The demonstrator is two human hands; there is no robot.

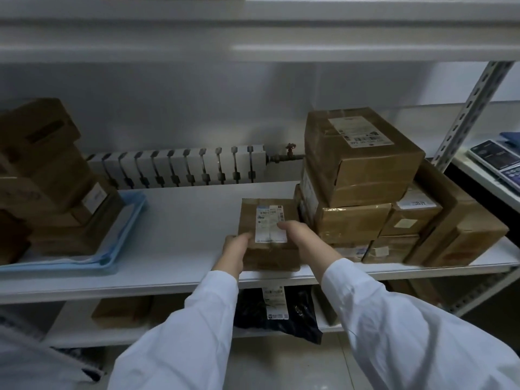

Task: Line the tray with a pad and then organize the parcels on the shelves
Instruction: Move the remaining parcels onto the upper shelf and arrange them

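A small brown cardboard parcel (267, 218) with a white label lies on the middle white shelf (183, 220), close to its front edge. My left hand (235, 249) grips its near left corner. My right hand (304, 237) holds its right side, fingers lying over the label. At the left a blue tray (123, 237) lined with a light blue pad (132, 197) carries a stack of brown parcels (47, 175). A pile of brown boxes (363, 178) stands right of the held parcel, touching or nearly touching it.
A white radiator (180, 167) runs along the wall behind the shelf. The lower shelf holds a black bagged parcel (281, 313) and a brown box (121, 311). A slotted metal upright (472, 108) bounds the shelf at right; a device with a dark screen (498, 161) sits beyond it.
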